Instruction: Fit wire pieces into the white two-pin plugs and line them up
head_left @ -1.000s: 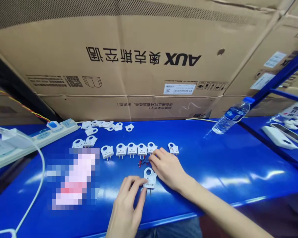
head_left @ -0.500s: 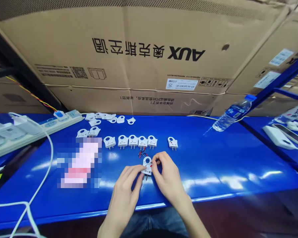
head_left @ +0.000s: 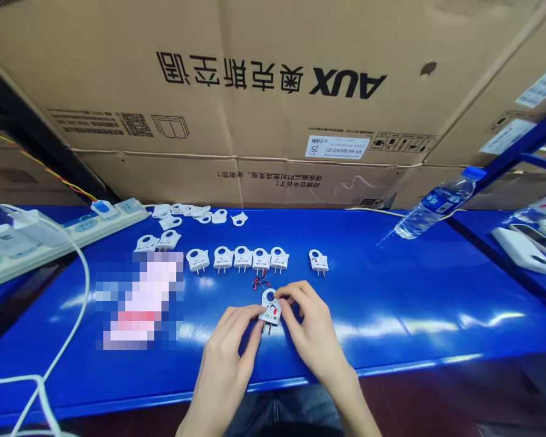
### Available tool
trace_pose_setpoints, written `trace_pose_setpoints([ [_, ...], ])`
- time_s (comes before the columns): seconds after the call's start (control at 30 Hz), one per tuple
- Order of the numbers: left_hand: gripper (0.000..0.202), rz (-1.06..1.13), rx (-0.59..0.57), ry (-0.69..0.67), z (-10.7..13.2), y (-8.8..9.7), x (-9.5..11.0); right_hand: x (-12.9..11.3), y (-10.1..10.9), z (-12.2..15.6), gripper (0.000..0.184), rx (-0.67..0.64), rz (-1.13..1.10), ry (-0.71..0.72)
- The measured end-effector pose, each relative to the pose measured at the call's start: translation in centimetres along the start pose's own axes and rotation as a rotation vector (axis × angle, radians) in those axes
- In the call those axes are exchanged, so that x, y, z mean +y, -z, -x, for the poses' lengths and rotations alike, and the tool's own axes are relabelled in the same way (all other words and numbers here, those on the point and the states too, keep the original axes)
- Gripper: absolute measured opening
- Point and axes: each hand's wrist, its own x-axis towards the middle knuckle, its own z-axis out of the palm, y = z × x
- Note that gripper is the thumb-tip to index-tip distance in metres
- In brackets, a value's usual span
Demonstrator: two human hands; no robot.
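- From where I stand, the person's left hand (head_left: 222, 364) and right hand (head_left: 313, 334) are close together, pinching a white two-pin plug (head_left: 270, 308) from either side, with the fingertips on its edges.
- That plug sits just above the blue workbench (head_left: 391, 303), near the bench's front edge and in the middle of the scene. Its brass pins (head_left: 266, 328) point toward the person, and a red wire shows inside its open body.
- Both wrists reach in over the front edge, so the hands have only a narrow strip of bench between them and that edge.
- Just beyond the hands lies a small tangle of red and black wires (head_left: 261, 283), almost touching the held plug.
- Farther on, a row of five white plugs (head_left: 242, 259) stands pins-near, with a lone plug (head_left: 318, 262) off to the right.
- Loose white plug covers (head_left: 191, 213) are bunched along the far edge, to the left.
- A pixelated patch (head_left: 141, 300) hides something left of the hands.
- A power strip (head_left: 73, 238) runs along the left edge, and a water bottle (head_left: 437, 205) lies at the far right, well apart from the hands.
- A cardboard AUX carton (head_left: 273, 115) rises behind the bench's far edge.
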Motion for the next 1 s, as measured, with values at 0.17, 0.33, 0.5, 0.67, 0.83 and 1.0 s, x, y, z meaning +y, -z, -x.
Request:
trace_pose_setpoints([
  [0.17, 0.022, 0.003, -0.012, -0.005, -0.2, 0.1, 0.2, -0.3, 0.4, 0.4, 0.014, -0.026, 0.01, 0.001],
  [0.33, 0.026, 0.006, -0.027, -0.027, -0.2, 0.1, 0.3, -0.1, 0.1, 0.8, 0.016, -0.027, 0.024, 0.012],
  [0.5, 0.025, -0.024, 0.007, -0.043, -0.3, -0.1, -0.1, 0.2, 0.1, 0.8, 0.021, -0.052, 0.103, 0.069],
  [0.67, 0.023, -0.075, 0.013, -0.091, -0.4, -0.2, -0.7, 0.2, 0.0, 0.6, 0.022, -0.045, 0.166, 0.127],
  [0.83, 0.022, -0.077, 0.022, -0.101, -0.4, -0.2, -0.8, 0.0, 0.4, 0.3, 0.018, -0.097, 0.191, 0.122],
  [1.0, 0.023, -0.052, 0.016, -0.113, -0.4, -0.1, -0.8, -0.1, 0.7, -0.3, 0.015, -0.128, 0.154, 0.109],
])
